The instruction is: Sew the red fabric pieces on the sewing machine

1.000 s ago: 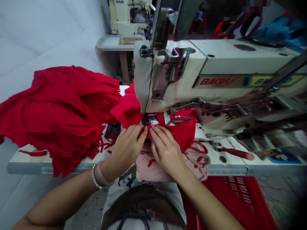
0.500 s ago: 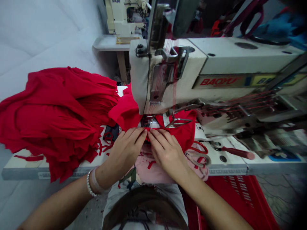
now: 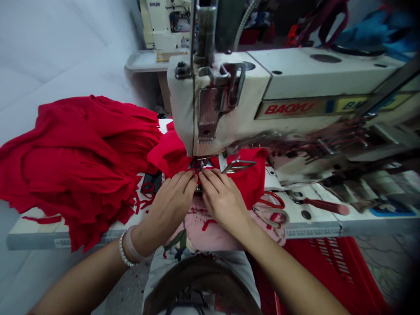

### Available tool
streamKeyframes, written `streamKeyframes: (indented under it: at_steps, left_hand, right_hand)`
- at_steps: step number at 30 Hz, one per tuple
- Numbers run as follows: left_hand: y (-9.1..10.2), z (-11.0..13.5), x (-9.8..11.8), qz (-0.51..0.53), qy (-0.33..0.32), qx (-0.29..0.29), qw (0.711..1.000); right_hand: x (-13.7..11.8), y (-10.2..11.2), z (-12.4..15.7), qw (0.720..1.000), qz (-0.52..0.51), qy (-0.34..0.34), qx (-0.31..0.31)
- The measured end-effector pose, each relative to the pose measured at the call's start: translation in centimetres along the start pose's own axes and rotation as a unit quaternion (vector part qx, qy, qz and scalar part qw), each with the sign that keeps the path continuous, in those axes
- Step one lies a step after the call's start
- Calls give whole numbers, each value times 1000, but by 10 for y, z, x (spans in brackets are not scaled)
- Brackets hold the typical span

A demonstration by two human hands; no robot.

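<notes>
Under sewing machine (image 3: 229, 118) marked "BAOYU" | left hand (image 3: 170, 205), right hand (image 3: 223, 202) | fingers (image 3: 187, 183) narrow, pinching red fabric (image 3: 251, 180)

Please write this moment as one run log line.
left hand: resting on red fabric piece at presser foot | right hand: same piece | red fabric pile: on table

Head view: from the person's head, facing forward and down.
Nearness: close over the left hand (image 3: 171, 200) and right hand (image 3: 222, 199); sewing machine (image 3: 262, 109) just ahead.

The left hand (image 3: 172, 199) has a white bead bracelet (image 3: 122, 254) and pale wristband (image 3: 132, 245).
</notes>
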State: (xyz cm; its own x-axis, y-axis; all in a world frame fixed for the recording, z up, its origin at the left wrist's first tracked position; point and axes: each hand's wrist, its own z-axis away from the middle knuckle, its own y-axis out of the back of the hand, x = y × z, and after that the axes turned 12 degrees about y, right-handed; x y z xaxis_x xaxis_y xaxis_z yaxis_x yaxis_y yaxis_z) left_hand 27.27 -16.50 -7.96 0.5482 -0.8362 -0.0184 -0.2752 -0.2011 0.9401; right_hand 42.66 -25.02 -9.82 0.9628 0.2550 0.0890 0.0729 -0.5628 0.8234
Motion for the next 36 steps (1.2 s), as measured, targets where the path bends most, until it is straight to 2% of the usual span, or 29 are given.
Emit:
streamKeyframes:
  at_steps: [8, 16, 21, 29, 36]
  left_hand:
    - [0, -10, -14, 61, -45, 57, 996]
    - [-8, -15, -27, 93, -59, 71, 991]
    - [-10, -14, -29, 104, -76, 86, 988]
    - [-5, -15, -21, 72, -62, 74, 993]
    - [-2, -13, -13, 41, -68, 88, 993]
  right_hand:
    - [4, -5, -3, 991, -101, -55, 64]
    - [15, -9, -2, 984, -156, -47, 67]
    - [18, -6, 2, 993, -101, -7, 56]
    - [11, -5, -2, 998, -66, -1, 5]
    - [-3, -3, -12, 996, 67, 54, -11]
